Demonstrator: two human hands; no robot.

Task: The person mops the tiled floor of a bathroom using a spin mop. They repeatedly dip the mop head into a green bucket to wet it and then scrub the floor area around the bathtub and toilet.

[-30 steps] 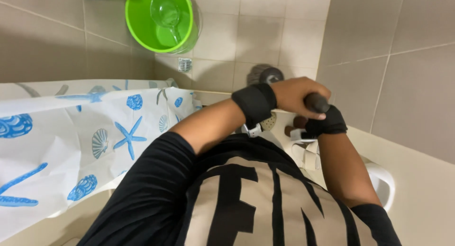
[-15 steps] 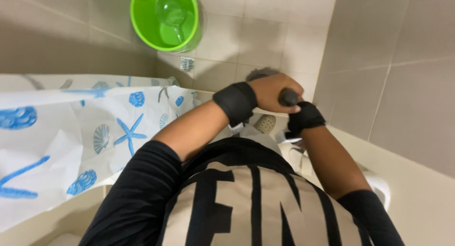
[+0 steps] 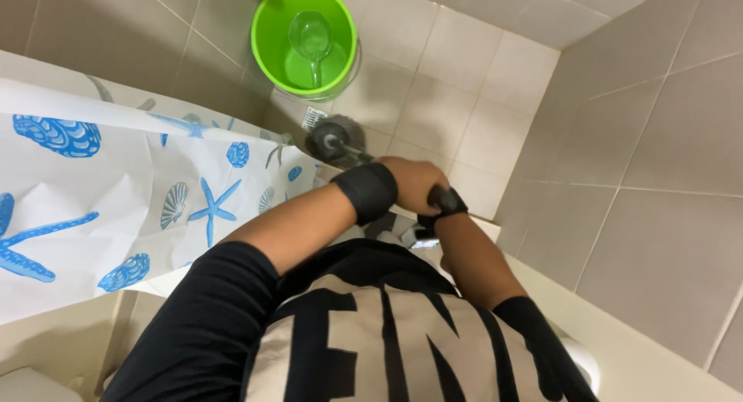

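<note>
Both my hands meet on the black handle of a long brush. My left hand, with a black band on its wrist, is closed over the top of the handle. My right hand, also banded in black, grips just below and is mostly hidden under the left. The brush's round dark head sits on the tiled floor past my left hand, beside a small floor drain. A thin metal shaft runs from the head to my hands.
A green bucket with a clear scoop inside stands on the beige floor tiles beyond the brush. A white shower curtain printed with blue shells and starfish hangs on the left. A tiled wall rises on the right, with a white ledge below.
The brush head, earlier hidden behind my left hand, now shows out past it towards the drain and bucket. Both hands stay on the handle. The view has shifted slightly.
</note>
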